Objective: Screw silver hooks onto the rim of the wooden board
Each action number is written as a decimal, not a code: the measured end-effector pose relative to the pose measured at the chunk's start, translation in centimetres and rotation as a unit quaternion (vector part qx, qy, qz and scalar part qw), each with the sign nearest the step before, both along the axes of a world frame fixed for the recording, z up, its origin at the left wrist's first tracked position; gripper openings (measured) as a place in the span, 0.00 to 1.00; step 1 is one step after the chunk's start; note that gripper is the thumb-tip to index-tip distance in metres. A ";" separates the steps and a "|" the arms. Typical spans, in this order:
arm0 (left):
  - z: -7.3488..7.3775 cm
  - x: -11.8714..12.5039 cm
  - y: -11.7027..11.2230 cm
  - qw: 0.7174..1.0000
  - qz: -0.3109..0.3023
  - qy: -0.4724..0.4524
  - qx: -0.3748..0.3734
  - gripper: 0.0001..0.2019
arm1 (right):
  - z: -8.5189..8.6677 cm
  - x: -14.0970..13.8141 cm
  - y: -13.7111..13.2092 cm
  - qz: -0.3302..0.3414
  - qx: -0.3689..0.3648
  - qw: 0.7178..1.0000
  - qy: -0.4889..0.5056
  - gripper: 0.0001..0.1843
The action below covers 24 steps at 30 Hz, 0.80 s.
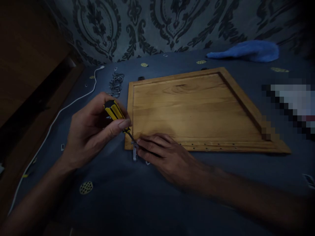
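A yellow-and-black screwdriver (114,111) is gripped in my left hand (91,126), its handle tilted up and away to the left. The shaft slants down to a small grey metal hook (135,154) at the near left corner of a framed wooden board (177,105). Against that hook, the thumb and index finger of my right hand (169,157) are closed, while its other fingers rest over the board's near rail. Small dark holes run along this rail. Whether the screwdriver tip sits in a screw is too small to tell.
A pile of metal hooks (116,83) lies beyond my left hand. Along the left runs a white cable (59,113). A blue cloth (251,51) lies at the back right, and a blurred-out item (295,101) is at the right edge. Dark patterned fabric (113,196) covers the surface.
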<state>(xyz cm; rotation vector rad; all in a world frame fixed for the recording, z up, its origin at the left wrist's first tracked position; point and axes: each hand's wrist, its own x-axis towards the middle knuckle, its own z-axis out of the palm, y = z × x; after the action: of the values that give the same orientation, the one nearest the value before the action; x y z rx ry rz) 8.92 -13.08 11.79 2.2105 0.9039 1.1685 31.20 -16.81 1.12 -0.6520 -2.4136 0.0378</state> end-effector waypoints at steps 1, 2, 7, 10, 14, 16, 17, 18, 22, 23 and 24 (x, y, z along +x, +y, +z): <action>0.1 0.0 0.0 1.000 0.001 0.005 -0.002 0.02 | 0.0 0.0 0.0 0.002 0.001 1.000 0.003 0.17; 0.2 0.1 -0.1 1.000 0.002 0.008 -0.003 0.02 | 0.0 0.0 0.0 0.003 0.002 1.000 0.004 0.17; 0.3 0.0 -0.4 1.000 0.017 0.002 0.006 0.05 | -0.1 0.0 0.1 0.000 -0.001 1.000 -0.008 0.17; 0.1 -0.1 -0.8 0.998 0.053 -0.020 -0.019 0.10 | -0.1 0.0 0.1 -0.002 0.003 1.000 -0.002 0.17; -0.1 0.1 -1.2 0.995 0.069 -0.062 -0.036 0.18 | 0.0 -0.1 0.1 0.000 0.011 1.000 0.013 0.17; -0.2 0.2 -1.3 0.995 0.061 -0.072 -0.034 0.20 | 0.1 -0.1 0.1 0.001 0.011 1.000 0.015 0.17; -0.3 0.3 -1.3 0.995 0.055 -0.072 -0.033 0.20 | 0.1 -0.1 0.1 0.001 0.011 1.000 0.015 0.17; -0.3 0.3 -1.4 0.996 0.051 -0.071 -0.031 0.20 | 0.1 -0.1 0.1 0.001 0.009 1.000 0.013 0.17; -0.7 0.5 -1.6 0.996 0.056 -0.060 -0.022 0.19 | 0.1 0.0 0.1 0.001 0.004 1.000 0.009 0.17; -0.8 0.6 -1.6 0.996 0.059 -0.059 -0.016 0.19 | 0.0 0.0 0.1 0.002 0.005 1.000 0.011 0.17; -1.0 0.6 -1.6 0.997 0.055 -0.060 -0.007 0.20 | 0.0 0.0 0.1 0.004 0.006 1.000 0.015 0.17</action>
<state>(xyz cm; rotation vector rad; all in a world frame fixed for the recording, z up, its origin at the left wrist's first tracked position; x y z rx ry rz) 9.50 -14.69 10.82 2.0771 0.9911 1.3260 31.15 -16.71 1.17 -0.6327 -2.3868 0.0367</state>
